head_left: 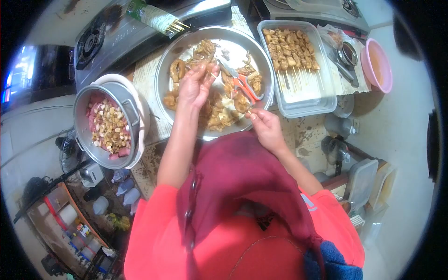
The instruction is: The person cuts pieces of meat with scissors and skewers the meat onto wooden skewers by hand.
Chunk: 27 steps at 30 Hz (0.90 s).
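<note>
Over a wide round metal tray, my left hand is closed in a pinch, with a small pale tip showing at its fingers; I cannot tell what it is. My right hand pinches a thin skewer at the tray's near right rim, right beside a brown piece of meat. Brown marinated meat or offal pieces lie scattered in the tray. Orange-handled scissors rest among them between my hands, blades pointing away to the left.
To the right stands a clear plastic container with rows of skewered meat. A pot of chopped pieces is at left. Packaged skewers lie on a stove. A pink bowl sits far right.
</note>
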Each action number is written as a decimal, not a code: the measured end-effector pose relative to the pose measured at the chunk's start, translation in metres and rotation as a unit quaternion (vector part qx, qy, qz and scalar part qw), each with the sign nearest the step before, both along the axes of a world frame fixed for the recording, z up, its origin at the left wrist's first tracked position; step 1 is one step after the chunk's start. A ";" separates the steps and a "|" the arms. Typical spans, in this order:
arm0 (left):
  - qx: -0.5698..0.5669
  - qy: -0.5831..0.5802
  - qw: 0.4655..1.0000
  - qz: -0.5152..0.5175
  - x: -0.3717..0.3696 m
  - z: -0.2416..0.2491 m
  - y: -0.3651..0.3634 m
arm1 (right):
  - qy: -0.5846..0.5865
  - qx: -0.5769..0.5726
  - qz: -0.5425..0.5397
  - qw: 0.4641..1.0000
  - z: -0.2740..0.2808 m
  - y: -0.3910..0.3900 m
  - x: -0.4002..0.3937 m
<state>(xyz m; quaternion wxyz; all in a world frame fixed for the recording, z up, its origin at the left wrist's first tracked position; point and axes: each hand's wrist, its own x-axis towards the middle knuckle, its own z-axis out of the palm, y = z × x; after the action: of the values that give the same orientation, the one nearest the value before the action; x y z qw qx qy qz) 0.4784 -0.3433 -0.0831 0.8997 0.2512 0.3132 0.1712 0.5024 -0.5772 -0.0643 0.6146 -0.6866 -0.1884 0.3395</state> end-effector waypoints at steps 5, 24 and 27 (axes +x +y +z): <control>-0.096 -0.098 0.988 0.066 -0.002 -0.001 -0.022 | 0.016 0.004 0.001 1.000 0.003 0.002 0.002; 0.204 0.054 0.977 0.002 -0.012 0.015 0.010 | 0.025 -0.067 0.106 0.992 0.009 -0.006 0.017; 0.256 0.072 0.964 -0.003 -0.010 0.021 0.010 | 0.006 -0.048 0.089 0.995 0.011 -0.003 0.017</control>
<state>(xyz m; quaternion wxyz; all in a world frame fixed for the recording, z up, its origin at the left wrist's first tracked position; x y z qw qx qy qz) 0.4681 -0.3337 -0.0625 0.7813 0.4852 0.3220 0.2246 0.5199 -0.5805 -0.0536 0.5490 -0.6939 -0.2286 0.4059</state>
